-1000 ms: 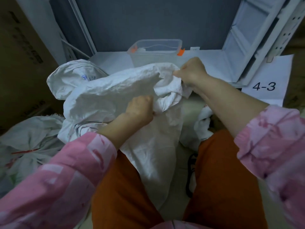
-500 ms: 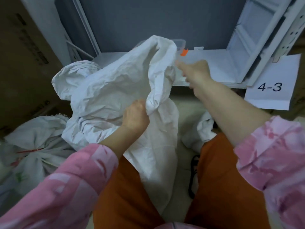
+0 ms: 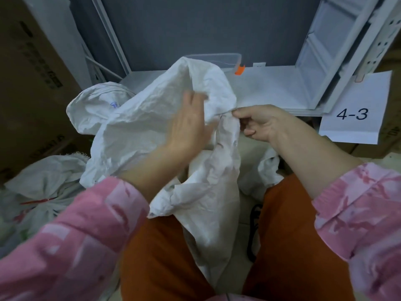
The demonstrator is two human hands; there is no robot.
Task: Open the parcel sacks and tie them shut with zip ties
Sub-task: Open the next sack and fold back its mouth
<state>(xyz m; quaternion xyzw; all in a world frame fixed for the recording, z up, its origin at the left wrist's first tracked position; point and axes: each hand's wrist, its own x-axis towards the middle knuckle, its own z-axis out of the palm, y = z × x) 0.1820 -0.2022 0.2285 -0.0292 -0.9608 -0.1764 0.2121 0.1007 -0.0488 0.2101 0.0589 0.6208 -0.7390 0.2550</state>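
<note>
We have the white sack (image 3: 152,118) draped over our lap, its mouth raised. Our right hand (image 3: 258,123) pinches the rim; our left hand (image 3: 186,127) lies flat-fingered, holding nothing. That single pinch is thin — the rim could slip and the mouth collapse.

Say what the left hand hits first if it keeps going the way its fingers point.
Most likely the raised fold of the white sack. The left hand is open, fingers pointing up and away, already against the fabric. The clear plastic bin sits behind; depth there is unclear.
</note>
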